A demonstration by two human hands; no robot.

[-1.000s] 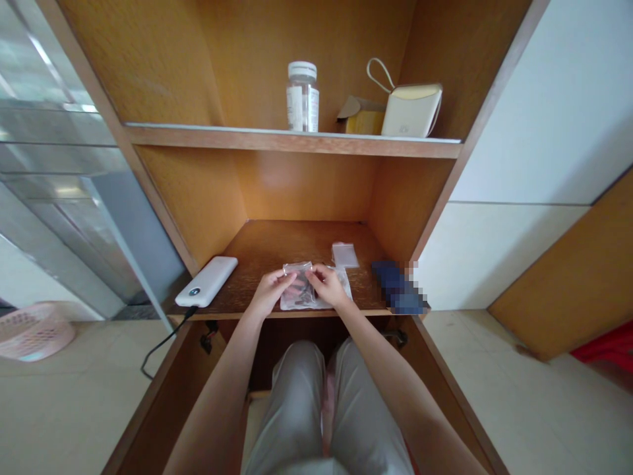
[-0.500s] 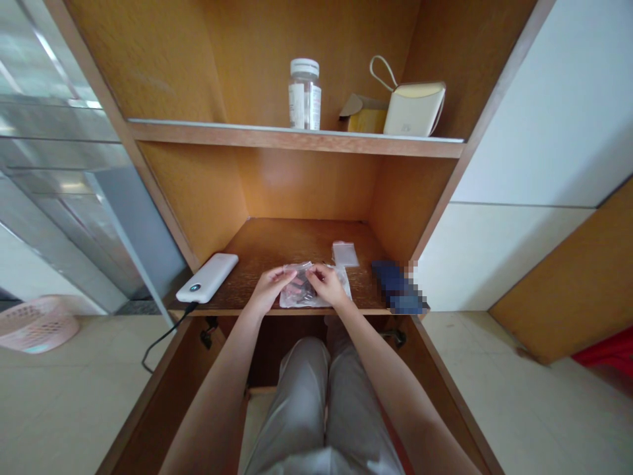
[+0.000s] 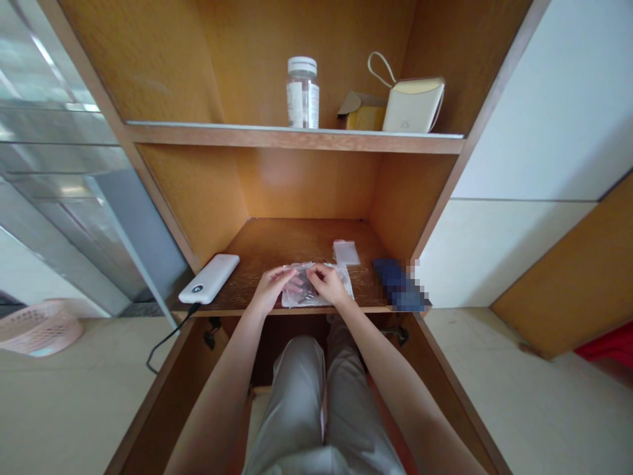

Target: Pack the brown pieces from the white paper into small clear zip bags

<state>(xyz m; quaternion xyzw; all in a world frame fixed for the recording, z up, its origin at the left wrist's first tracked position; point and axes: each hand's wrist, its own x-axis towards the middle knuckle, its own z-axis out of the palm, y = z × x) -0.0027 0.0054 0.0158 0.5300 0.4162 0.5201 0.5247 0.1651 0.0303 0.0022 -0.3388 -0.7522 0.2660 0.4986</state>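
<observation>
A clear plastic zip bag [image 3: 305, 295] is held up near the front edge of the cabinet shelf. My left hand [image 3: 273, 287] pinches its upper left corner, and some of my fingers show through the plastic. At the upper right of the bag, my right hand [image 3: 326, 282] has thumb and fingers closed on the edge. Dark small contents seem to lie inside, too blurred to name. More clear plastic [image 3: 345, 276] lies under and beside my right hand. Behind it rests a small zip bag [image 3: 346, 252] with a reddish top strip.
On the shelf [image 3: 287, 237], a white power bank [image 3: 210, 278] with a black cable lies left; a blurred dark blue item [image 3: 398, 284] lies right. Above stand a clear bottle [image 3: 302, 95], a yellow box [image 3: 364, 113] and a cream case [image 3: 413, 107]. A pink basket [image 3: 42, 328] is on the floor.
Both hands keep their pinch on the bag at almost the same spot. Its top edge looks slightly shifted. The whole view has moved a little.
</observation>
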